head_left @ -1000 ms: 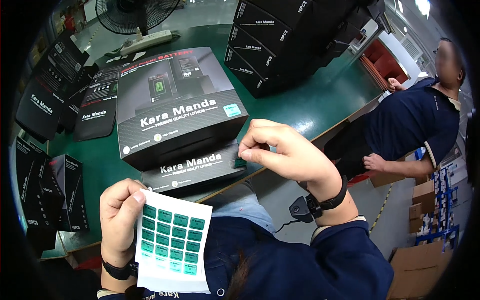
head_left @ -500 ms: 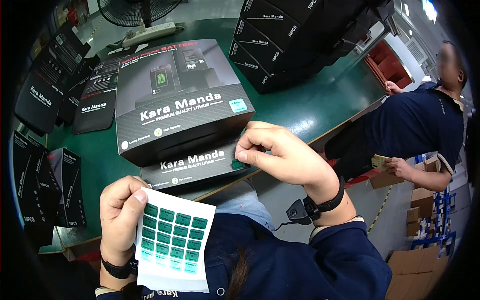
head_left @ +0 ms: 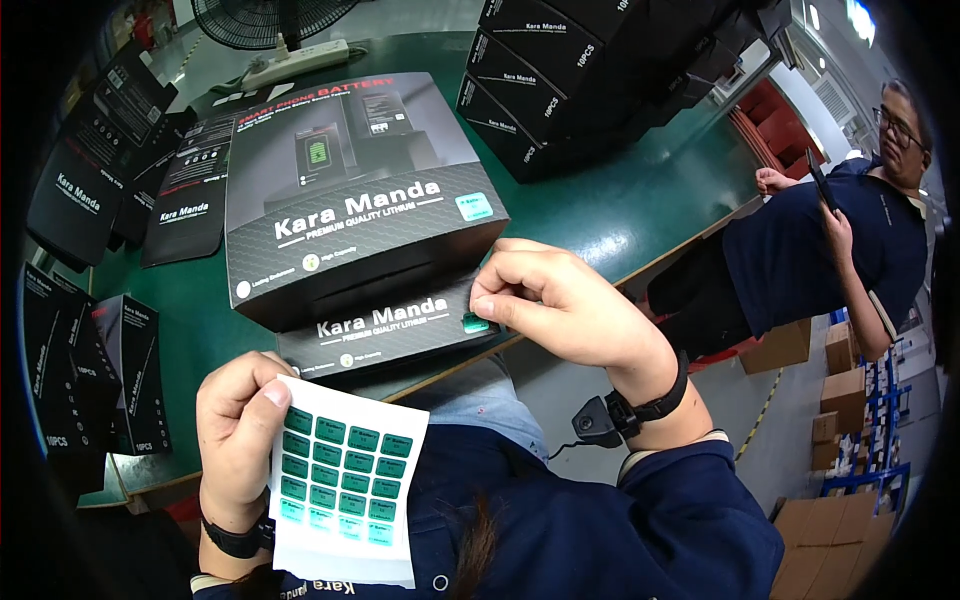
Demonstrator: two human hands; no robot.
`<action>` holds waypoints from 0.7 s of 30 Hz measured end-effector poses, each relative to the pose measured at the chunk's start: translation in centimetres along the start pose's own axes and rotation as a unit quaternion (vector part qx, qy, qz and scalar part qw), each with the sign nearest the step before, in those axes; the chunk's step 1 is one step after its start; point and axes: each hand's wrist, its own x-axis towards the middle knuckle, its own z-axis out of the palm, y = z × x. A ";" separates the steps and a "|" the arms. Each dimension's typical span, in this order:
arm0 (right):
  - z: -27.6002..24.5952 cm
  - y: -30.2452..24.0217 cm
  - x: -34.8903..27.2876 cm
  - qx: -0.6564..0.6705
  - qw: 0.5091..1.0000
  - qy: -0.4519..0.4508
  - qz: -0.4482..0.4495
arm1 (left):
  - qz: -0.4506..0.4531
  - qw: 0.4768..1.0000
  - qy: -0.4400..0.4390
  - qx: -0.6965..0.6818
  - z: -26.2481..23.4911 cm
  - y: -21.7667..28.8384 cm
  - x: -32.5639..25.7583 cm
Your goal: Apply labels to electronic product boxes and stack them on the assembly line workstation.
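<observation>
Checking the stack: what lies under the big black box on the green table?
A flatter black box lies under the big black box; only its front strip shows. The right hand presses a green sticker onto it.

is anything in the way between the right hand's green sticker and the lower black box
Nothing visible. The right hand presses the green sticker straight onto the right end of the lower box, fingertips on it. The upper box lies just above that spot but does not cover it.
</observation>
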 end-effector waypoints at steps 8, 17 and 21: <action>0.9 -0.5 -1.0 -0.156 0.986 0.035 -0.054 | 0.002 1.000 0.000 0.009 0.1 0.1 0.0; 1.8 0.3 -1.2 0.117 0.974 0.140 0.134 | 0.010 1.000 0.002 0.002 -0.1 0.2 -0.2; 2.9 1.0 -0.7 0.189 0.965 0.074 0.167 | 0.009 1.000 0.004 -0.030 0.0 0.3 -0.1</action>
